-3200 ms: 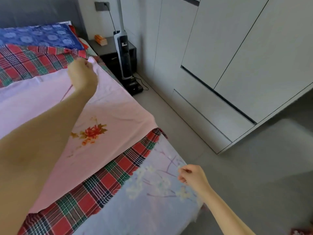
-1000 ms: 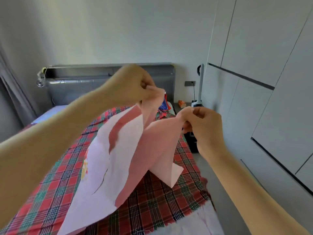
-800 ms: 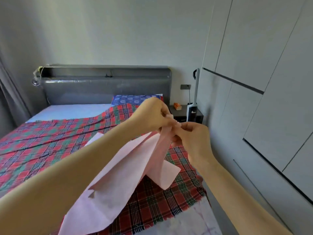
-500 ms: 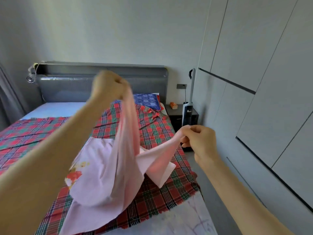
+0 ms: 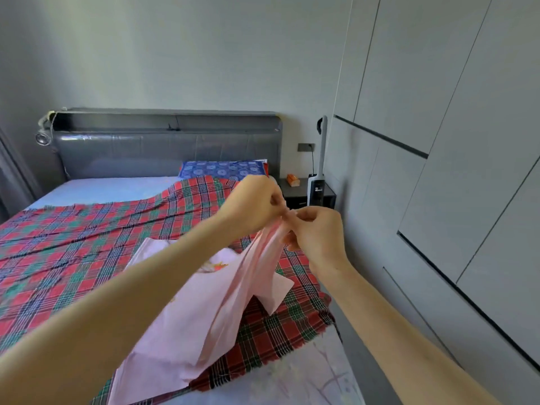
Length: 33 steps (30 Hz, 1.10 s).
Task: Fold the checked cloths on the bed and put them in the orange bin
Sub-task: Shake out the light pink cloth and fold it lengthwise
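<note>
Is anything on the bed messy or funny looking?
Yes. The pink cloth hangs bunched between the left hand and right hand, one corner drooping. Under it, the checked cloth lies wrinkled and slanted across the bed.

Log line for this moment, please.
phase: folding pink cloth | left hand: pinches its top edge | right hand: pinches it alongside | checked cloth: spread on bed, unfolded | orange bin: not in view

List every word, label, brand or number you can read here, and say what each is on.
No text can be read anywhere.
Upright vacuum: any marking on its dark body is too small to read.
Orange box on the nightstand: too small and blurred.
Blue pillow and pink cloth: printed patterns only.
</note>
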Motion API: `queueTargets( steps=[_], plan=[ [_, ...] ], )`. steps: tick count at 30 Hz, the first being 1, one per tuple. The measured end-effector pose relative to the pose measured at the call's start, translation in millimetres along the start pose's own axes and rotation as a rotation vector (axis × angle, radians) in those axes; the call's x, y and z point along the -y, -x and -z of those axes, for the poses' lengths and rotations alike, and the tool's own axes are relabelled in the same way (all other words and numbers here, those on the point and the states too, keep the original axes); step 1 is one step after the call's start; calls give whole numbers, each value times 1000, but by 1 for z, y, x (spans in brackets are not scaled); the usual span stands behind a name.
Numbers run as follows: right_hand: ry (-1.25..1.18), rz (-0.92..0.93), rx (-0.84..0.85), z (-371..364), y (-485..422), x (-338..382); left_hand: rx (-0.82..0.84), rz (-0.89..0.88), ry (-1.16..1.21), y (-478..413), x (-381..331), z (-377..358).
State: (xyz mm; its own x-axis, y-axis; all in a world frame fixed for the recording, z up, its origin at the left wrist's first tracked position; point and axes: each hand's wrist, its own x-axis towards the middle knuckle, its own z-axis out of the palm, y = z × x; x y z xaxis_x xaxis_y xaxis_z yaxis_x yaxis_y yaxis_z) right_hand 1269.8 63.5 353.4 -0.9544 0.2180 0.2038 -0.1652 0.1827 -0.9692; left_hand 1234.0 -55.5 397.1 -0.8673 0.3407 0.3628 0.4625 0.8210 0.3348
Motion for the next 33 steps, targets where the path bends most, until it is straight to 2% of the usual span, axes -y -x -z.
queueTargets(
  steps=[6,11,17,22,26,29,33],
  plan=[
    [-50,-83,-21,10,-4,-18,32,41,224,6,9,-23],
    [11,-68,73,5,-5,-25,16,21,137,13,10,-38],
    [142,-13,116,-3,-6,-28,-15,156,91,17,12,-53],
    [180,-4,115,-11,-9,-33,83,181,-46,19,11,-57],
    [227,-4,130,-11,-12,-40,150,139,80,32,15,-64],
    [225,-68,186,-12,-15,-43,92,122,164,40,23,-78],
    [268,-196,341,-10,-20,-40,-7,178,239,45,30,-92]
  ],
)
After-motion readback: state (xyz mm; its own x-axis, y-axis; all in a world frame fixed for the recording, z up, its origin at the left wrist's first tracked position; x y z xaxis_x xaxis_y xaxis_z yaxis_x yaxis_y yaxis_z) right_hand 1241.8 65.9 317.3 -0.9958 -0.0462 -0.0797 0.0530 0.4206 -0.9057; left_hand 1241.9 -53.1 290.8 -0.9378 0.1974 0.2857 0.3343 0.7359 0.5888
